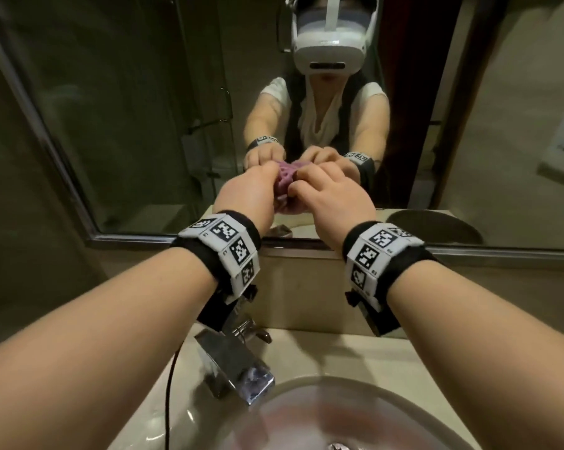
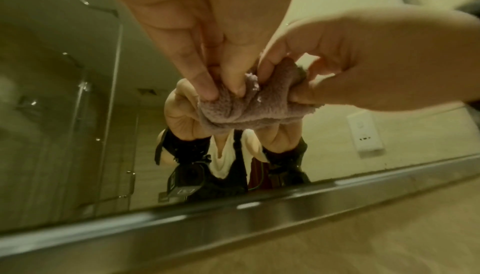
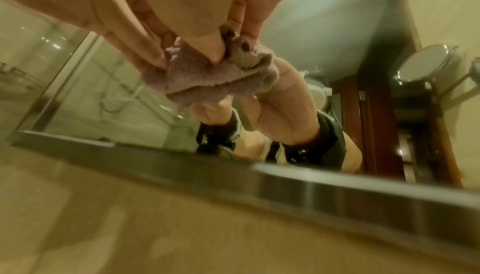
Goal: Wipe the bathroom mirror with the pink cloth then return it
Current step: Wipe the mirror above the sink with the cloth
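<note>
Against the lower part of the bathroom mirror point(image 1: 118, 118), above its steel bottom frame point(image 2: 233, 213), the pink cloth point(image 2: 246, 112) sits bunched into a small wad between both hands. It is a nubby, towel-like fabric of dusty pink, crumpled into soft folds, with a frayed paler edge poking up at the top. The left hand point(image 1: 248, 193) pinches its left side, fingers point(image 2: 200, 77) pointing down into the folds. The right hand point(image 1: 336, 196) grips the right side, thumb and curled fingers dug into the fabric. Whether the cloth touches the glass I cannot tell; its reflection sits right behind it.

Both wrists wear black bands with white marker tags point(image 1: 232, 251). Below them, at the back edge of the desk point(image 1: 452, 368), a chrome faucet point(image 1: 235, 368) stands over the round glass basin point(image 1: 339, 417), and a thin black cable point(image 1: 168, 401) runs down on the left. The mirror reflects a glass shower screen on the left. A round chrome shaving mirror point(image 3: 426, 63) hangs on the wall at the right.
</note>
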